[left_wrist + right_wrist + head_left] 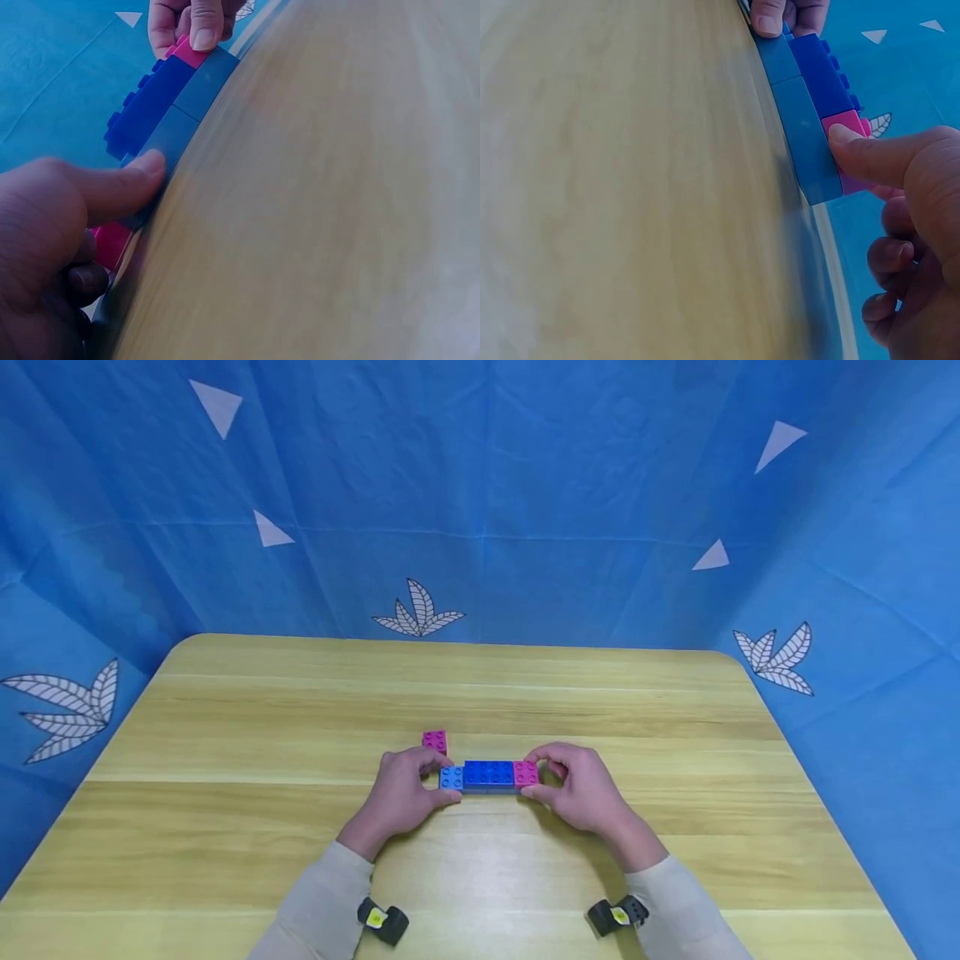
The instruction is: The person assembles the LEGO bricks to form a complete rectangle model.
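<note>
Two light blue toy building bricks (806, 146) lie end to end on the table as a bottom row. On top of them sit a dark blue brick (488, 772) and, at the right end, a small pink brick (527, 773). My left hand (403, 792) pinches the left light blue brick (452, 778), whose end studs are bare. At the other end, my right hand (583, 787) pinches the small pink brick between thumb and fingers, its thumb on the near side. Behind the left hand's fingers stands a loose pink brick (434, 741), partly hidden in the left wrist view.
The wooden table (480, 877) has rounded far corners. A blue curtain (480, 468) with white triangles and leaf prints hangs along its back and sides. A black strap with a small device (384, 922) is on each sleeve.
</note>
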Action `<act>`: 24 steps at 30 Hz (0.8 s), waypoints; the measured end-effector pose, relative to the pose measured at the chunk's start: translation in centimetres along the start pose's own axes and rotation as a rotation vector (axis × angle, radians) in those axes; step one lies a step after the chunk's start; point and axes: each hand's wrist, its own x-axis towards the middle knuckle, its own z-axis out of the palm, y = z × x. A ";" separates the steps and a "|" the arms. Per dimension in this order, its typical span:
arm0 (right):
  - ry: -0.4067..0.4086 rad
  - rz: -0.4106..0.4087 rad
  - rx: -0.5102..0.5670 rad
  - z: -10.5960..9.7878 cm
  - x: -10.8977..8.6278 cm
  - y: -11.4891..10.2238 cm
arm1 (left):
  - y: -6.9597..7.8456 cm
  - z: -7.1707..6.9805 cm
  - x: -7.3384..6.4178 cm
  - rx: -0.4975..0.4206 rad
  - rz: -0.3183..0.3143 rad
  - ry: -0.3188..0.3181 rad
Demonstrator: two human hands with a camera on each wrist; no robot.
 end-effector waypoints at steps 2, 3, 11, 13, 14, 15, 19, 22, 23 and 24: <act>-0.007 0.006 0.013 0.1 0.0 0.1 | 0.0 0.0 0.0 -0.002 0.000 0.002; -0.011 0.011 0.022 0.1 0.0 0.1 | 0.0 0.0 0.0 -0.004 0.001 0.003; -0.032 0.086 0.112 0.2 0.0 0.6 | -0.2 0.0 0.0 -0.010 0.004 -0.002; -0.031 0.104 0.139 0.3 0.0 0.8 | -0.2 0.0 0.0 -0.009 -0.002 -0.005; -0.031 0.110 0.154 0.3 0.0 0.8 | -0.2 0.0 0.0 -0.009 -0.006 -0.008; -0.030 0.119 0.166 0.3 0.0 0.8 | -0.2 -0.1 0.0 -0.009 -0.007 -0.009; -0.028 0.139 0.196 0.3 -0.1 0.8 | -0.2 -0.1 0.0 -0.010 -0.013 -0.012; -0.030 0.144 0.203 0.3 -0.1 0.9 | -0.2 -0.1 0.0 -0.008 -0.010 -0.009; -0.029 0.145 0.205 0.4 -0.1 1.0 | -0.2 -0.1 0.0 -0.006 -0.010 -0.009; -0.028 0.147 0.207 0.4 -0.2 1.0 | -0.2 -0.1 0.0 -0.005 -0.010 -0.009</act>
